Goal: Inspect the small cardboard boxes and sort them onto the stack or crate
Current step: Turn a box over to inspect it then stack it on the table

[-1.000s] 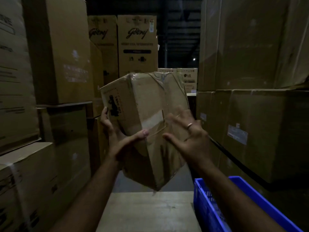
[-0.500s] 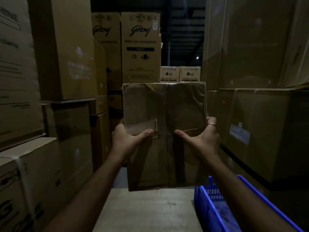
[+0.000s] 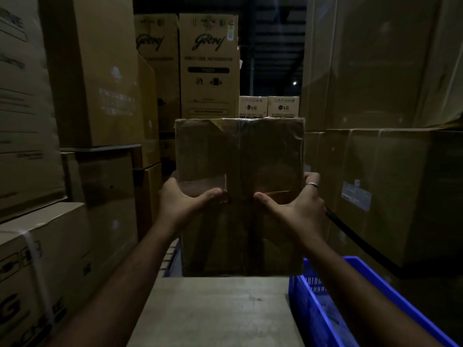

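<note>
A worn brown cardboard box (image 3: 239, 156) with clear tape down its middle is held up in front of me, its flat taped face towards the camera. My left hand (image 3: 183, 201) grips its left side, thumb laid across the front. My right hand (image 3: 298, 204), with a ring on one finger, grips the right side the same way. A blue plastic crate (image 3: 323, 304) stands at the lower right, just below and right of the box. The box hangs above a flat grey-brown surface (image 3: 215, 311).
Tall stacks of large cartons wall both sides: a left stack (image 3: 95, 78) and a right stack (image 3: 390, 186). Refrigerator cartons (image 3: 208, 66) and two small white boxes (image 3: 269, 106) stand further back down the narrow aisle.
The box was tilted with its corner towards me; it has turned square to the camera. My right hand, first hovering open, took hold of the right side. The box has stayed steady for the last half second.
</note>
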Available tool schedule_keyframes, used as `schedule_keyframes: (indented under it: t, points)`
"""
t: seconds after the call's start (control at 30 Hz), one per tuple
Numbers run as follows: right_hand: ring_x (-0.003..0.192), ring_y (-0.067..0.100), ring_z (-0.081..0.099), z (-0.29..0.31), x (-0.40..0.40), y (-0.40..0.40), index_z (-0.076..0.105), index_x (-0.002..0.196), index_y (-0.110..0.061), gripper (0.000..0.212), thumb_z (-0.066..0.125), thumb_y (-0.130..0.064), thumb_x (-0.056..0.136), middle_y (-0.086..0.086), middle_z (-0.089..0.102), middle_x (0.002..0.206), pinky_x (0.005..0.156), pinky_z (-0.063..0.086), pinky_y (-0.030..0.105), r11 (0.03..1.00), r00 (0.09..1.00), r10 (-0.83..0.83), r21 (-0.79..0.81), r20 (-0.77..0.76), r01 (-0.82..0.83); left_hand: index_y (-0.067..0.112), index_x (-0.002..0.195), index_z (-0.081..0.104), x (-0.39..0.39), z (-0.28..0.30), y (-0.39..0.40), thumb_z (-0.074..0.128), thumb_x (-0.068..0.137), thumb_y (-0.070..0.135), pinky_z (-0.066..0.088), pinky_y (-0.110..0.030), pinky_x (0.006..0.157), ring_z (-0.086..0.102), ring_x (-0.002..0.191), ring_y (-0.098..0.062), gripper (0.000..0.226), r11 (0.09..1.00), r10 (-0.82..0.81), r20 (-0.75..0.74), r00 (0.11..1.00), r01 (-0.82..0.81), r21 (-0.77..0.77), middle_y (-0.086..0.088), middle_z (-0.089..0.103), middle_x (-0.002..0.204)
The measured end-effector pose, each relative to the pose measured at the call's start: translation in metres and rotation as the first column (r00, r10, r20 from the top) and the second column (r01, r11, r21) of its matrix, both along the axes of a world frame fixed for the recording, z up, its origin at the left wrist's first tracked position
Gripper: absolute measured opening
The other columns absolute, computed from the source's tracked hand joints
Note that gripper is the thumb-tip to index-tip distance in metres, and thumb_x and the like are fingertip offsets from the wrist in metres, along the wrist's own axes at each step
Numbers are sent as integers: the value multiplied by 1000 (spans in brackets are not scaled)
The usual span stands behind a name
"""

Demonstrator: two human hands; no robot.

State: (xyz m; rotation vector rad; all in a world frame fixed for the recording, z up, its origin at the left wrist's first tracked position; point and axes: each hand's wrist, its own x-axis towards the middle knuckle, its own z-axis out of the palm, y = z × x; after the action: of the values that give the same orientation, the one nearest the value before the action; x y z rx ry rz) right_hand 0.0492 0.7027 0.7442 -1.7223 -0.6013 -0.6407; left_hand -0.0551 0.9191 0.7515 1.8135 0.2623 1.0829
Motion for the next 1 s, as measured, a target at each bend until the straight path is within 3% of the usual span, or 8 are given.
schedule_keyframes:
  t: [0.13, 0.23, 0.4, 0.5, 0.7, 0.8, 0.87, 1.0]
  points:
    - [101, 18, 70, 3, 3, -11, 57, 118, -27, 21, 54, -37, 100, -6, 71, 105, 75, 55, 30, 882, 891, 442, 226, -100, -412, 10, 135, 50, -6, 0, 14, 89, 30, 65, 58, -44, 87, 63, 114, -26, 125, 986, 44, 74, 996, -31, -162, -9, 63, 125]
    - [118, 9, 64, 6, 5, -23, 62, 118, -24, 39, 40, 3, 101, -11, 71, 119, 85, 57, 24, 709, 722, 688, 280, -71, -648, 14, 115, 65, -12, 3, 26, 91, 40, 52, 60, -35, 75, 71, 97, -23, 89, 974, 51, 176, 983, -10, -227, -3, 72, 107]
    - [137, -4, 27, 6, 17, -29, 16, 153, -53, 119, 91, -47, 60, -20, 8, 163, 88, 42, 6, 820, 821, 560, -66, -112, -569, 24, 123, 51, -13, 10, 38, 82, 49, 60, 56, -28, 74, 68, 100, -19, 88, 983, 35, 247, 968, 11, -183, -4, 66, 116]
    - [114, -10, 50, 8, 17, -26, 3, 155, -40, 168, 93, -65, 15, -15, 33, 144, 77, 47, 2, 772, 749, 623, 21, -227, -635, 23, 129, 43, -8, 6, 37, 77, 63, 66, 52, -19, 65, 66, 98, -15, 86, 998, -7, 161, 987, 16, -55, 1, 60, 116]
    - [128, 19, 53, -27, 7, 6, 29, 150, -33, 146, 96, -62, 24, -3, 53, 142, 106, 48, 49, 893, 876, 434, 226, -208, -389, 34, 158, 7, 3, 4, -34, 35, 36, 107, 18, -53, 120, 18, 150, -23, 145, 975, -220, -205, 954, 223, -12, 2, 13, 166]
    - [130, 16, 51, -33, 2, 15, 28, 151, -33, 131, 95, -60, 41, -3, 51, 144, 105, 49, 47, 937, 931, 333, 165, -153, -308, 42, 148, 26, 2, -8, -57, 76, 62, 72, 46, -35, 103, 48, 129, -7, 104, 951, -306, -163, 938, 308, -10, 15, 50, 140]
    - [125, 14, 54, -32, 3, 14, 32, 147, -35, 112, 92, -53, 55, -4, 53, 139, 101, 52, 43, 945, 942, 315, 124, -113, -302, 42, 136, 32, -2, -17, -59, 82, 75, 43, 40, -10, 77, 49, 107, 8, 78, 985, -166, -112, 980, 170, 34, 33, 45, 106]
    - [119, 13, 55, -23, 5, 16, 35, 139, -32, 99, 94, -39, 60, -2, 52, 133, 94, 56, 38, 979, 981, 195, 57, -19, -194, 23, 147, 34, 3, -24, -61, 78, 82, 25, 35, -10, 77, 38, 119, 0, 78, 990, -136, -17, 991, 136, 34, 27, 34, 107]
